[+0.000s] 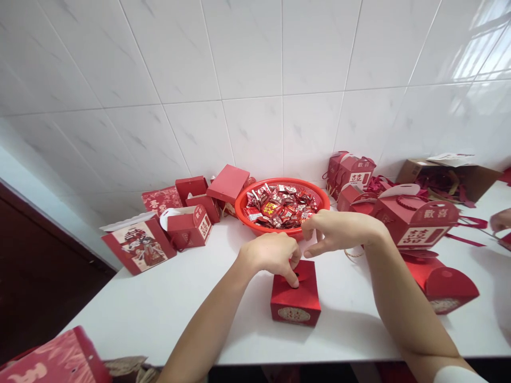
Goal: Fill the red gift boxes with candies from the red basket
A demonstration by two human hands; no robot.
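A small red candy box (pixel 295 298) with an oval gold label on its front stands upright near the table's front edge. My left hand (pixel 273 255) is on top of it, thumb at a slot in the lid and fingers curled over, partly hidden. Just to the right, my right hand (pixel 339 231) hovers between the box and the basket, fingers bent and thumb apart, with nothing visible in it. Its fingertips overlap the near rim of a red plastic basket (pixel 241 215). Red-wrapped candies (pixel 279 205) fill that basket.
Red gift boxes (pixel 191 229) and a printed bag (pixel 139 247) stand at the left. More handled boxes (pixel 419 221) and a red box (pixel 451 284) are at the right, before a cardboard carton (pixel 447 181). Another person's hand (pixel 501 219) shows at the right edge.
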